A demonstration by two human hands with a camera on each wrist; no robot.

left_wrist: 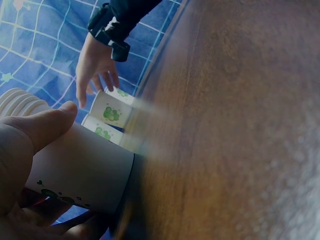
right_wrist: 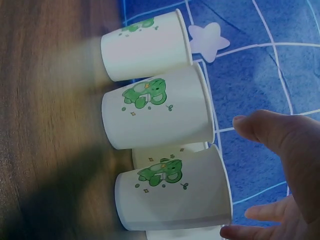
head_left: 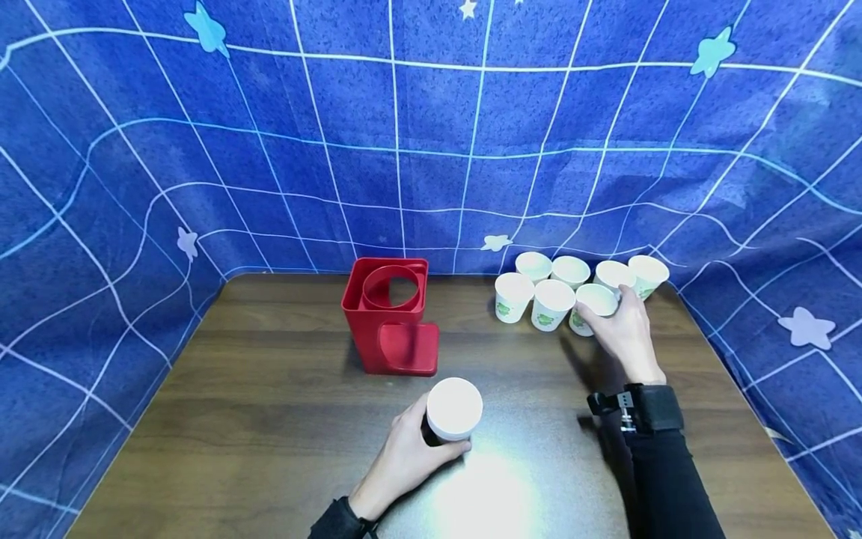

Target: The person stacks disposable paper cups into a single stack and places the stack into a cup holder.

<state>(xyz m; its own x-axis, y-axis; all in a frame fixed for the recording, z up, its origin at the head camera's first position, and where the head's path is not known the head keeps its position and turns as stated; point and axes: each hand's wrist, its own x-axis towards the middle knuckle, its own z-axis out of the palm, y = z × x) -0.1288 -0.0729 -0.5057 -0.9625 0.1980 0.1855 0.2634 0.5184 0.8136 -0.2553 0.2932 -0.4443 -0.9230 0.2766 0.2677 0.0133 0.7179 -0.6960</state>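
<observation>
Fingers of the left hand [head_left: 404, 457] curl around a cup stack [head_left: 454, 408] to steady it, while the right hand [head_left: 622, 329], fingers spread, reaches a loose cup [head_left: 592, 307].

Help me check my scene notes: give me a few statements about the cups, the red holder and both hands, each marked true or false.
1. The left hand grips a stack of white cups. True.
2. The red holder lies on its side, full of cups. False: it stands upright and its ring shows no cup inside.
3. The right hand is at the group of loose paper cups near the table's far right edge. True.
4. The loose cups are plain white. False: the right wrist view shows a green print on them.
5. The table is glass. False: it is dark wood grain.
</observation>
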